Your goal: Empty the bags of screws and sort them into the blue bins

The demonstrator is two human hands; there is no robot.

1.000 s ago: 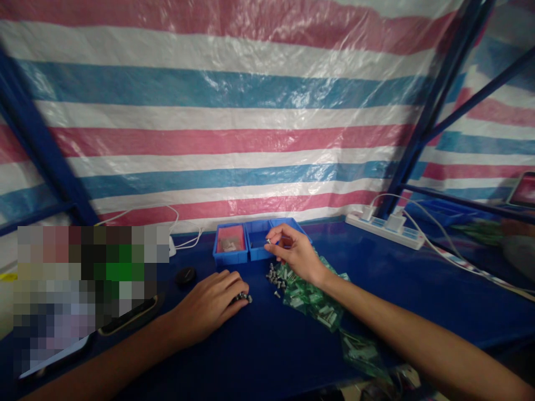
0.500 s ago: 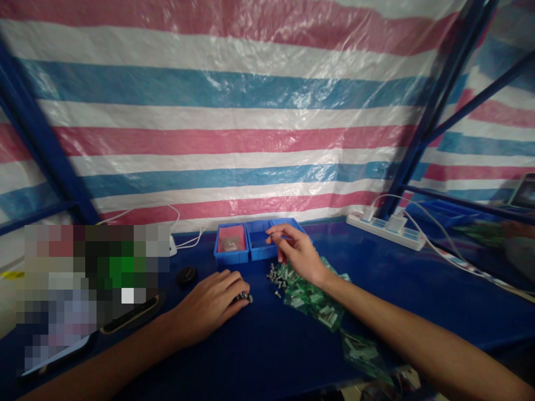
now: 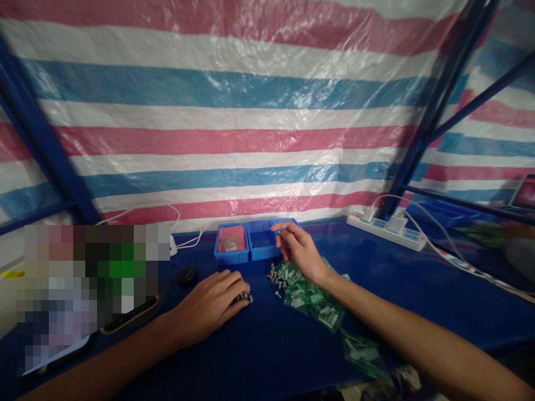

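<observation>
My left hand (image 3: 217,299) rests on the blue table, its fingers curled around a few small metal screws (image 3: 244,298) that peek out by the thumb. Over the right side of an open blue bin (image 3: 262,252) hovers my right hand (image 3: 300,249). Its thumb and index finger are pinched together on a tiny dark piece, too small to make out. A loose pile of screws (image 3: 273,275) lies on the table below that hand, with one screw (image 3: 278,294) apart from the rest. Green-tinted bags of small parts (image 3: 311,298) spread under my right wrist.
A blue bin with a pink lining and a small clear packet (image 3: 231,257) stands at the back. Left of my hand sits a round black object (image 3: 186,275), near a blurred-out area. A white power strip (image 3: 387,231) with cables lies back right.
My right hand has shifted slightly to the right, and its fingertips have moved over a little while staying pinched. My left hand stays in place.
</observation>
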